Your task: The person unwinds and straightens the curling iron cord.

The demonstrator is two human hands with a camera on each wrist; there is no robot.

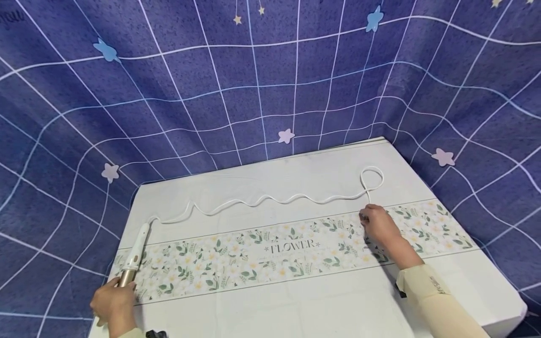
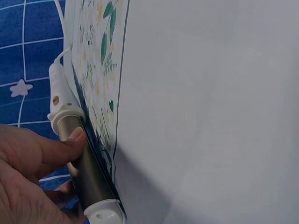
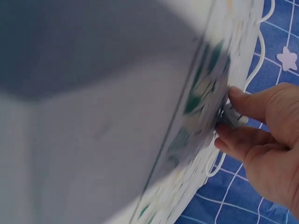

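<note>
A curling iron (image 1: 138,245) with a white handle and a gold barrel lies slantwise at the table's left edge. My left hand (image 1: 113,303) grips it by the barrel (image 2: 86,170), thumb on top and other fingers beneath, as the left wrist view shows. From the handle end a wavy white cord (image 1: 266,197) runs across to the right and makes one loop near the far right. At the cord's other end my right hand (image 1: 380,226) pinches a small grey-white plug (image 3: 232,116) between thumb and fingers. The fingers partly cover the plug.
Under everything is a white table cover (image 1: 253,310) with a flowered band (image 1: 228,260) reading FLOWER. Blue curtains (image 1: 270,70) with grid lines and stars hang close behind and at both sides. A small black object (image 1: 156,334) shows beside the left sleeve.
</note>
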